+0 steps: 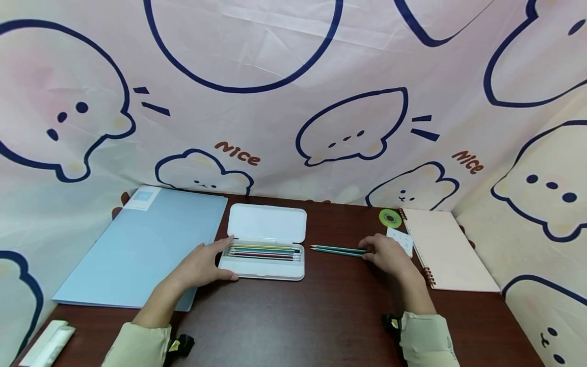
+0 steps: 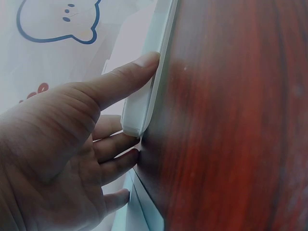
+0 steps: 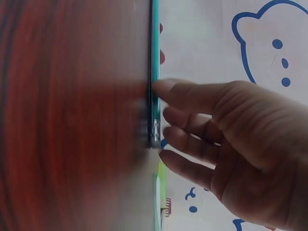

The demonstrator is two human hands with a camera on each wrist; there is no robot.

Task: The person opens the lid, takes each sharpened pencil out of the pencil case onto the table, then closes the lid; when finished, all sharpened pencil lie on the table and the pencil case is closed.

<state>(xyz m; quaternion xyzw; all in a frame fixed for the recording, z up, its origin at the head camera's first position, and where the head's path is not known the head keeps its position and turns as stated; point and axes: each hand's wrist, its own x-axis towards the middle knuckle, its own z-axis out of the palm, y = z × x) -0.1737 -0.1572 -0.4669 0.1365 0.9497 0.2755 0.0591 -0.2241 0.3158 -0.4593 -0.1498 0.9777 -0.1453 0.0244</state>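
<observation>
An open white pencil case (image 1: 266, 267) lies mid-table with its lid (image 1: 267, 223) folded back and several coloured pencils (image 1: 263, 251) in its tray. My left hand (image 1: 215, 260) clasps the case's left end, thumb along the front edge and fingers at the far corner. The left wrist view shows the same hand (image 2: 144, 101) with the thumb pressed against the case (image 2: 163, 48). Two teal pencils (image 1: 337, 249) lie on the table right of the case. My right hand (image 1: 371, 252) pinches their eraser ends, and its thumb (image 3: 161, 89) touches a pencil (image 3: 154, 48).
A blue folder (image 1: 142, 244) lies at the left, partly under my left forearm. A pink spiral notebook (image 1: 445, 250), a green disc (image 1: 390, 218) and a small white card (image 1: 400, 239) sit at the right. A white object (image 1: 48, 344) lies at the near left corner. Printed cloth walls the table.
</observation>
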